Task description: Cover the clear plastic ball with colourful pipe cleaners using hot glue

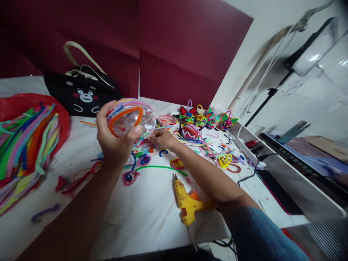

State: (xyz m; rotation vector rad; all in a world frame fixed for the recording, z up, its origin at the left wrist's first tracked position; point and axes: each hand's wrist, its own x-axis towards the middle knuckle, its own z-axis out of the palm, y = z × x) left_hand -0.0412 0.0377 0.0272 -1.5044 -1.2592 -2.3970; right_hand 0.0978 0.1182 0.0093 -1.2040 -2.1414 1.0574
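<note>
My left hand (108, 127) is wrapped round a clear plastic ball (148, 117), raised above the table. Pastel pipe cleaners cover its upper side, and an orange pipe cleaner loop (126, 113) lies on the face towards me. Beyond the ball, my right hand (163, 138) is down among small pipe cleaner scraps (145, 146), its fingers pinched together. Whatever it pinches, if anything, is too small to tell. Nearer me lie pipe cleaner eye shapes (130, 177) and a green pipe cleaner (160, 167).
A yellow glue gun (187, 203) lies below my right forearm. On the left, many pipe cleaners (29, 141) spill from a red bag (63, 121). A black bag (81, 92) stands behind. Several colourful eared ornaments (201, 117) sit at the back right, near a white tray's edge (288, 181).
</note>
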